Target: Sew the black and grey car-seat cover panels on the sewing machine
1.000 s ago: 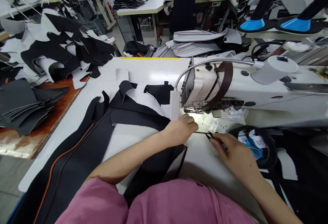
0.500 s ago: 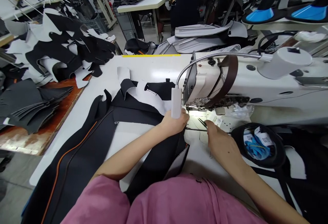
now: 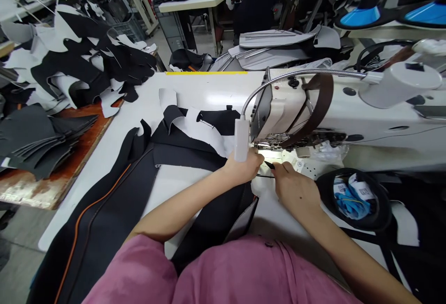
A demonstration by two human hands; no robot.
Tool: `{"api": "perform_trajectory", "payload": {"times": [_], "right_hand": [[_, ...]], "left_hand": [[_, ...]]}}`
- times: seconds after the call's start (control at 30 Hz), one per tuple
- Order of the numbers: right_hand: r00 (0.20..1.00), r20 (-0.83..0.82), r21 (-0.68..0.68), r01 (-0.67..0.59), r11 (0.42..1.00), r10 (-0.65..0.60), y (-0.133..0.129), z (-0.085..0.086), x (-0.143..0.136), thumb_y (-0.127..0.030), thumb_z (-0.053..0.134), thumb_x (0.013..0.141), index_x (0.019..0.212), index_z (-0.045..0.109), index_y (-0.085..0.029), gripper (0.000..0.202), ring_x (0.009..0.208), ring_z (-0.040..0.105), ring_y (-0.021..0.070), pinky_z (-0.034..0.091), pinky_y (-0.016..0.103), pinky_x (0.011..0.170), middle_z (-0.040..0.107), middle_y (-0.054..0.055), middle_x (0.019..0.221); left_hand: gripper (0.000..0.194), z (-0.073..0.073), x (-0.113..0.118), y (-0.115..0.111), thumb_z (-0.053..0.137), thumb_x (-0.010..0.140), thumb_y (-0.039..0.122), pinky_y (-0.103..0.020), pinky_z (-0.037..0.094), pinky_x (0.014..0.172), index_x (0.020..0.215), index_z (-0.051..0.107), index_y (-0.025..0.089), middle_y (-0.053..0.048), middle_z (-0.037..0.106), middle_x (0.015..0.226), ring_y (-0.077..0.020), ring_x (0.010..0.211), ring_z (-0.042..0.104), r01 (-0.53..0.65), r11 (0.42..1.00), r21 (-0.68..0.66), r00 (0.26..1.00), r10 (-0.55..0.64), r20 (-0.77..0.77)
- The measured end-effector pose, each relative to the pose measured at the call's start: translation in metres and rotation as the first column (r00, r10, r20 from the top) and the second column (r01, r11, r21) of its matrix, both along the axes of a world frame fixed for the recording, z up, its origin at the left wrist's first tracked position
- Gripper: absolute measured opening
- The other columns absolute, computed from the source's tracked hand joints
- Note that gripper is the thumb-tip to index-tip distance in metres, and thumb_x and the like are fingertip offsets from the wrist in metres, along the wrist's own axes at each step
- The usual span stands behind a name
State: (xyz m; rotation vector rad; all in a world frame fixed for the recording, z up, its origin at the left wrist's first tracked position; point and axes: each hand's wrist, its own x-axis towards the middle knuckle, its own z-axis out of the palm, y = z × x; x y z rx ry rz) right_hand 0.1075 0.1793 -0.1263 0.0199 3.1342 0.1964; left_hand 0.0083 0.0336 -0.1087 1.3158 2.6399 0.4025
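My left hand (image 3: pixel 244 167) is closed at the sewing machine's (image 3: pixel 278 118) needle area, its fingers on the edge of the black fabric piece (image 3: pixel 184 153); the fingertips are partly hidden. Just right of it, my right hand (image 3: pixel 296 185) is closed around small dark thread snips (image 3: pixel 269 164), whose tips point at the left fingertips. Both hands are close together over the lit needle plate (image 3: pixel 275 156). A white lamp head (image 3: pixel 241 139) on a bendable metal neck hangs in front of my left hand. The black fabric, with an orange cord (image 3: pixel 78 229) along it, spreads left and toward me.
A black round container (image 3: pixel 381 209) with blue and white contents stands right of my right hand. Cut pieces (image 3: pixel 83 58) are heaped on the left, beside a stack of dark panels (image 3: pixel 45 137). Grey panels (image 3: pixel 275 48) lie behind the table. A person (image 3: pixel 258 2) stands farther back.
My right hand has moved left with the snips, bringing their tips to my left fingertips. The snips' blades showed apart before and now look together. My left hand has shifted slightly right.
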Motion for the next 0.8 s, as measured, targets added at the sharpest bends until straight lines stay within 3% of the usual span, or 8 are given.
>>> {"api": "perform_trajectory", "payload": {"times": [0.13,0.2,0.27,0.33,0.43,0.53,0.67,0.8], "right_hand": [[0.993,-0.087,0.022,0.076,0.997,-0.074,0.010,0.001,0.012,-0.027,0.040,0.095,0.110,0.057,-0.013,0.027,0.056,0.057,0.0146,0.024,0.027,0.044,0.062,0.009,0.090],[0.989,-0.132,0.012,0.066,0.998,-0.064,0.012,0.001,0.016,-0.028,0.044,0.093,0.116,0.054,-0.010,0.032,0.070,0.061,0.0193,0.033,0.028,0.050,0.062,0.013,0.101],[0.983,-0.182,-0.015,0.003,1.000,-0.005,0.009,0.000,0.015,-0.025,0.048,0.090,0.120,0.052,-0.008,0.035,0.093,0.060,0.0259,0.041,0.033,0.067,0.058,0.018,0.114],[0.972,-0.231,-0.095,-0.076,0.993,0.052,0.003,-0.004,0.008,-0.023,0.048,0.090,0.122,0.052,-0.009,0.035,0.106,0.055,0.0281,0.041,0.038,0.080,0.056,0.018,0.121],[0.963,-0.261,-0.301,-0.146,0.943,0.066,-0.006,-0.013,-0.011,-0.027,0.045,0.092,0.113,0.058,-0.013,0.028,0.098,0.058,0.0232,0.041,0.034,0.079,0.061,0.013,0.109],[0.973,-0.230,-0.440,-0.074,0.895,-0.033,-0.012,-0.023,-0.029,-0.029,0.045,0.092,0.106,0.061,-0.016,0.026,0.084,0.060,0.0199,0.041,0.031,0.073,0.065,0.007,0.094],[0.968,-0.200,-0.456,0.046,0.889,-0.153,-0.014,-0.033,-0.039,-0.027,0.044,0.090,0.103,0.064,-0.018,0.026,0.084,0.059,0.0210,0.038,0.029,0.068,0.066,0.007,0.092],[0.961,-0.231,-0.454,0.029,0.890,-0.149,-0.014,-0.038,-0.040,-0.028,0.045,0.088,0.097,0.063,-0.018,0.023,0.082,0.057,0.0216,0.037,0.030,0.066,0.064,0.008,0.087]], "left_hand": [[0.021,-0.005,-0.014,-0.001,0.042,0.083,0.010,-0.030,0.033,0.057,0.073,0.061,0.013,-0.010,0.058,0.075,-0.0183,0.065,0.051,-0.043,0.998,-0.045,0.999,0.042,-0.030],[0.023,-0.010,-0.023,-0.002,0.040,0.082,0.008,-0.030,0.033,0.056,0.077,0.062,0.013,-0.010,0.058,0.075,-0.0187,0.064,0.051,-0.072,0.995,-0.067,0.997,0.069,-0.046],[0.024,-0.016,-0.032,-0.003,0.040,0.083,0.011,-0.030,0.036,0.059,0.081,0.063,0.013,-0.010,0.060,0.078,-0.0198,0.068,0.053,-0.096,0.995,-0.028,0.994,0.094,-0.052],[0.023,-0.023,-0.037,-0.003,0.042,0.086,0.018,-0.031,0.039,0.064,0.080,0.064,0.014,-0.011,0.062,0.082,-0.0214,0.075,0.057,-0.134,0.991,0.030,0.990,0.135,-0.037],[0.024,-0.030,-0.039,-0.003,0.046,0.086,0.028,-0.032,0.042,0.071,0.077,0.064,0.014,-0.011,0.063,0.085,-0.0240,0.083,0.059,-0.243,0.967,0.078,0.970,0.242,0.019],[0.023,-0.033,-0.036,-0.002,0.047,0.087,0.030,-0.034,0.043,0.077,0.084,0.063,0.013,-0.010,0.063,0.090,-0.0247,0.091,0.059,-0.296,0.950,0.103,0.954,0.289,0.078],[0.027,-0.036,-0.035,0.000,0.042,0.091,0.030,-0.034,0.041,0.083,0.097,0.062,0.012,-0.007,0.061,0.095,-0.0248,0.100,0.057,-0.296,0.948,0.114,0.952,0.283,0.118],[0.030,-0.049,-0.037,0.004,0.035,0.093,0.025,-0.033,0.039,0.082,0.097,0.062,0.013,-0.007,0.060,0.094,-0.0238,0.101,0.057,-0.303,0.941,0.153,0.952,0.293,0.085]]}}
